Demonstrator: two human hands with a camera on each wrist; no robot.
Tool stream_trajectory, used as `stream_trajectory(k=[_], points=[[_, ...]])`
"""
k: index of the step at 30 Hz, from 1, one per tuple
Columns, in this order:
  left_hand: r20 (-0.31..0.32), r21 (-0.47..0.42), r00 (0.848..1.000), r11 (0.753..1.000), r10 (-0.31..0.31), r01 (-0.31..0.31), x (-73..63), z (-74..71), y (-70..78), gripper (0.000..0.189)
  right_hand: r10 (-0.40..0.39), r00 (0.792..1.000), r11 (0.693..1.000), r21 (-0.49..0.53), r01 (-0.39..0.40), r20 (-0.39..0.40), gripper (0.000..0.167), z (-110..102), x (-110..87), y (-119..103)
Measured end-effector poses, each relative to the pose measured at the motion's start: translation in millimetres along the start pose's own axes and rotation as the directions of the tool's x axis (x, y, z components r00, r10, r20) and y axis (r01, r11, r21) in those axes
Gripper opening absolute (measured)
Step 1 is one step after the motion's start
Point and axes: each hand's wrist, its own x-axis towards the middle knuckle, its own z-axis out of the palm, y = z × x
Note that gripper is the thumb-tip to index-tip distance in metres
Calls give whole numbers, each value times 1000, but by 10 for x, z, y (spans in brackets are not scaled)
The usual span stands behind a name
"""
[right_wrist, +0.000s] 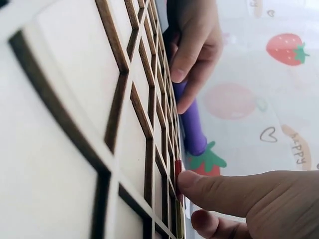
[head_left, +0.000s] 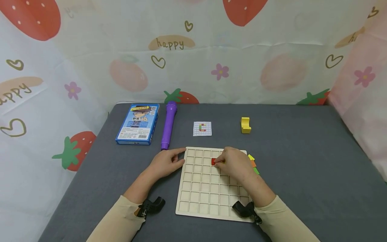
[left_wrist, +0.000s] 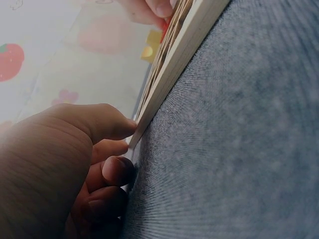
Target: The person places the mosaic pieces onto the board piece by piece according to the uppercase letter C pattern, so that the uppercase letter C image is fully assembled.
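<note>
A pale wooden grid board [head_left: 196,187] lies on the dark grey table. My right hand [head_left: 235,163] is over its upper part, pinching a small red square tile [head_left: 213,161] at a cell. In the right wrist view the thumb rests against the red tile [right_wrist: 178,172], and a yellow tile [right_wrist: 180,219] sits beside it. My left hand [head_left: 164,163] steadies the board's upper left: the index finger reaches the corner and the thumb touches the side edge, other fingers curled under. Yellow, orange [head_left: 253,163] and green tiles show at the board's right edge, partly hidden by the right hand.
Behind the board lies a small grid card [head_left: 202,129] with a coloured pattern. A yellow curved block [head_left: 246,125] stands to its right. Toward the back left are a purple microphone-shaped stick [head_left: 169,126] and a blue box [head_left: 138,123]. Printed cloth [head_left: 242,47] hangs behind the table.
</note>
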Motion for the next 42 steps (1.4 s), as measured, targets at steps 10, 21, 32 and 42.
stream_trajectory(k=[10, 21, 32, 42], points=[[-17, -12, 1000, 1000, 8, -8, -11, 24, -12, 48, -10, 999, 993, 115, 4, 52, 20, -246, 18, 113], [-16, -1, 1000, 1000, 10, -10, -4, 6, -4, 47, 108, 993, 967, 226, -115, 45, 33, -613, -44, 547], [-18, -7, 1000, 1000, 12, -12, -8, 12, 6, 46, 181, 969, 977, 84, -197, 168, 28, -610, -54, 827], [-12, -10, 1000, 1000, 4, -4, -2, 12, 15, 45, 146, 938, 953, 210, -219, 315, 29, -673, -144, 932]])
